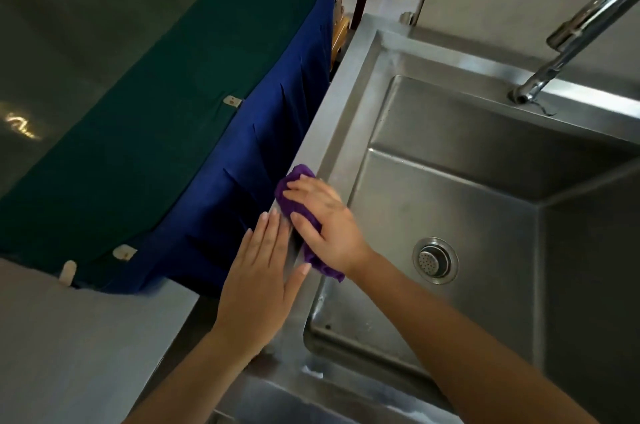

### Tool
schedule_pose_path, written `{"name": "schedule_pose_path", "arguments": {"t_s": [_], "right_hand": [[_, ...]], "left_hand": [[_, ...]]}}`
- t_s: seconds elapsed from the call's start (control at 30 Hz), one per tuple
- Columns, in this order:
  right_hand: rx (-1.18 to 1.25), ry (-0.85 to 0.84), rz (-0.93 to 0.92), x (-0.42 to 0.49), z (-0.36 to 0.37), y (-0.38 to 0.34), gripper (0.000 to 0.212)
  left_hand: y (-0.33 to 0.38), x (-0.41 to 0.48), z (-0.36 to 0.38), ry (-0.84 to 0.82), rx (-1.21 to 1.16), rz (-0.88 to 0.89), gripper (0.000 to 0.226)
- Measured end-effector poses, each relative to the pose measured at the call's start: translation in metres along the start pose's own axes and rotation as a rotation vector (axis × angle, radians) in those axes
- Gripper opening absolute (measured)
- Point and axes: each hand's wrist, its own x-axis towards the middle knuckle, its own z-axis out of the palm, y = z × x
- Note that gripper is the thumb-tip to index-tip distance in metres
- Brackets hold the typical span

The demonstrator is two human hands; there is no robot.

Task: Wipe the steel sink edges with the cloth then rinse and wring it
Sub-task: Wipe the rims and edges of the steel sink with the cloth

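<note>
1. Two bare forearms reached in from the near edge toward the left rim of the steel sink.
2. The left hand lay open and flat, fingers straight and together, palm down on the outer part of that left rim, with its thumb stretched toward the basin.
3. The right hand was curled over a purple cloth, gripping it and pressing it onto the same rim, just beyond the left hand's fingertips and beside them.
4. Bunched folds of the cloth showed past the right fingers on the far side and below the wrist on the near side.
5. The basin was deep, with a round drain strainer in its floor, to the right of the hands.
6. A chrome faucet rose from the far rim, angled up to the right.
7. Left of the sink hung a blue fabric under a green covering.
</note>
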Motion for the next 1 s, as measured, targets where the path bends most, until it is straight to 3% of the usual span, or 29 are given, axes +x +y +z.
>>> {"name": "schedule_pose_path", "arguments": {"t_s": [0.3,0.47,0.63,1.0], "right_hand": [[-0.174,-0.04,0.054,-0.034,0.015,-0.023,0.046],[-0.225,0.069,0.383,0.005,-0.003,-0.001,0.051],[-0.293,0.063,0.503,0.03,-0.017,0.008,0.05],[-0.147,-0.039,0.234,-0.077,0.014,-0.044,0.039]], "left_hand": [[-0.005,-0.046,0.002,-0.014,-0.051,-0.001,0.069],[-0.004,-0.048,0.003,0.002,-0.086,-0.002,0.073],[-0.005,-0.048,0.006,0.01,-0.078,0.007,0.079],[-0.005,-0.046,0.0,-0.073,-0.169,-0.018,0.09]]}}
